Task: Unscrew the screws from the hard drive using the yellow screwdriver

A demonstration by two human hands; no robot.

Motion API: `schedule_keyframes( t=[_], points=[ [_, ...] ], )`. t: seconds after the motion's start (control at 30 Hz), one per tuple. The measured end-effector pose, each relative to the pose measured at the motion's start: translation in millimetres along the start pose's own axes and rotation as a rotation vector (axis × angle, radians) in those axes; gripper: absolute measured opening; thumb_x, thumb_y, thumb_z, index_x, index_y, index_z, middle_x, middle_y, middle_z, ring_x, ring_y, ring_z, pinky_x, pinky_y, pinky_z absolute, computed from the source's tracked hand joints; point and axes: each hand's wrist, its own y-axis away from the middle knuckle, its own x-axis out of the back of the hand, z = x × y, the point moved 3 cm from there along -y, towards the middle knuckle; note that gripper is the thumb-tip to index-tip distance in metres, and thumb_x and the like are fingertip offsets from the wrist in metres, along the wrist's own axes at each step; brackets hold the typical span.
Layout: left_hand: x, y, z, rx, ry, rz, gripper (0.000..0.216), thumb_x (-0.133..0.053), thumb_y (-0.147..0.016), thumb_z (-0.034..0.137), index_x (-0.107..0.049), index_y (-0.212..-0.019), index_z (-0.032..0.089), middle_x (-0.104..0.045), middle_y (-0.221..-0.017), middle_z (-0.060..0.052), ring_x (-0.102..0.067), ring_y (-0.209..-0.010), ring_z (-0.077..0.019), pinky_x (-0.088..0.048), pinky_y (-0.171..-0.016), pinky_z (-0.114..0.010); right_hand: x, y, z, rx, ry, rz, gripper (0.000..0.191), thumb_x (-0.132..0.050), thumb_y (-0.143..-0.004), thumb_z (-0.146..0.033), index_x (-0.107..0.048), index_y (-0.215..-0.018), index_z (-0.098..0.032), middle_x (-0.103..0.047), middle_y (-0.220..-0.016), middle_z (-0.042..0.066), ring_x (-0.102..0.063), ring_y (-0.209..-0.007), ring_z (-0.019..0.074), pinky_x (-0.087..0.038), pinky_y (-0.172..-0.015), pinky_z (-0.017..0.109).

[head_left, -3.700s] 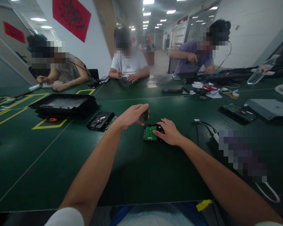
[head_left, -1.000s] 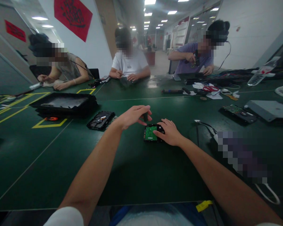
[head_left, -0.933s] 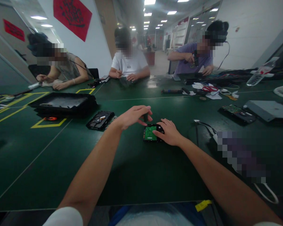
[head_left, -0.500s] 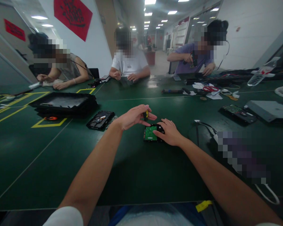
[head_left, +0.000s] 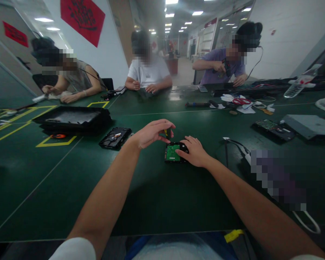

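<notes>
A small hard drive [head_left: 172,153] lies on the green table [head_left: 70,180] with its green circuit board facing up. My left hand [head_left: 151,132] hovers just above its far left corner, fingers pinched round a short screwdriver [head_left: 168,132] with a dark and yellow handle, held upright. My right hand [head_left: 195,151] rests on the drive's right side, fingers pressed down on it.
A second hard drive [head_left: 115,137] lies left of my left hand, behind it a black tray [head_left: 73,120]. Cables [head_left: 234,146] and another board [head_left: 273,129] sit on the right. Three people sit and work at the far side; scissors [head_left: 239,101] and tools lie there.
My left hand's fingers have shifted round the screwdriver handle, whose yellow part now shows. The right hand and the drive have stayed put.
</notes>
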Motion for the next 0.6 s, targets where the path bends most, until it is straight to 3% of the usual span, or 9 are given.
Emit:
schedule_keyframes(
  t=[0.2, 0.4, 0.6],
  points=[
    [-2.1, -4.5, -5.4, 0.032, 0.145, 0.075, 0.026, -0.067, -0.091, 0.041, -0.064, -0.100, 0.016, -0.076, -0.092, -0.014, -0.075, -0.094, -0.0300, -0.063, -0.074, -0.041, -1.9, -0.8, 2.2, 0.010, -0.004, 0.006, 0.083, -0.038, -0.098, -0.083, -0.058, -0.149, -0.020, -0.044, -0.166, 0.020, -0.032, -0.158, 0.0412, -0.021, -0.128, 0.062],
    [4.2, -5.1, -4.6, 0.029, 0.058, 0.142, 0.028, -0.061, -0.091, 0.039, -0.073, -0.089, 0.014, -0.074, -0.097, -0.014, -0.069, -0.088, -0.0228, -0.057, -0.065, -0.029, -1.2, -0.3, 2.5, 0.003, -0.014, -0.005, 0.084, -0.039, -0.098, -0.083, -0.059, -0.150, -0.020, -0.043, -0.166, 0.020, -0.031, -0.159, 0.0411, -0.020, -0.129, 0.062],
    [1.8, -0.3, 3.1, 0.032, 0.014, 0.137, 0.030, -0.068, -0.091, 0.039, -0.073, -0.105, 0.013, -0.072, -0.089, -0.010, -0.070, -0.085, -0.0224, -0.057, -0.066, -0.031, -0.1, 0.1, 2.1, -0.006, -0.024, -0.015, 0.084, -0.039, -0.098, -0.083, -0.058, -0.151, -0.020, -0.042, -0.167, 0.019, -0.030, -0.159, 0.0405, -0.019, -0.129, 0.061]
  ],
)
